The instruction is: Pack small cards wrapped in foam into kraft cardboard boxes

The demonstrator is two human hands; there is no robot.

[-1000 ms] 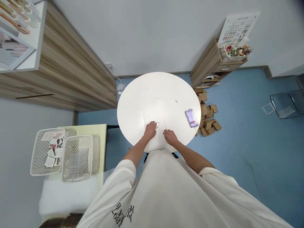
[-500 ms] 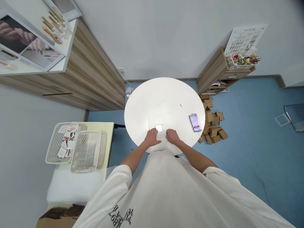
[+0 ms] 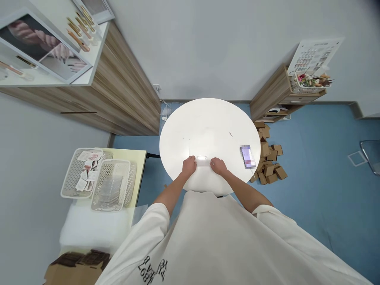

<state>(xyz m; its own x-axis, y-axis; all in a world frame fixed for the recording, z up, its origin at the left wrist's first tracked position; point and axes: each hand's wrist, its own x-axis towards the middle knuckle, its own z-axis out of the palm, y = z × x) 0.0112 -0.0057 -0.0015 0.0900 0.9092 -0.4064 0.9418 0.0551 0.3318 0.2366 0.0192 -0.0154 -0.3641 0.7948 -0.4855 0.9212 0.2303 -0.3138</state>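
Note:
On the white round table [image 3: 208,114], a small flat clear piece [image 3: 202,157] with a bright, shiny surface lies between my hands. A thin whitish, see-through sheet [image 3: 203,163] stretches from one hand to the other and covers the near part of that piece. My left hand [image 3: 189,165] is closed, its fingers curled on the sheet's left end. At the right end, my right hand [image 3: 219,165] is closed in the same way. The fingertips of both hands are partly hidden, and the sheet's outline blends into the tabletop.
A blurred purple phone [image 3: 247,156] with a white cable lies at the table's right. Small cardboard boxes [image 3: 268,168] are heaped on the floor. At left, a side table [image 3: 139,158] bears white baskets [image 3: 95,200] and a white sheet stack [image 3: 86,229]. A wooden cabinet [image 3: 124,87] stands behind.
My left hand has drawn back from the clear piece and closed on the sheet. The sheet's near edge is now lifted over the piece, hiding its near part. The view has shifted slightly.

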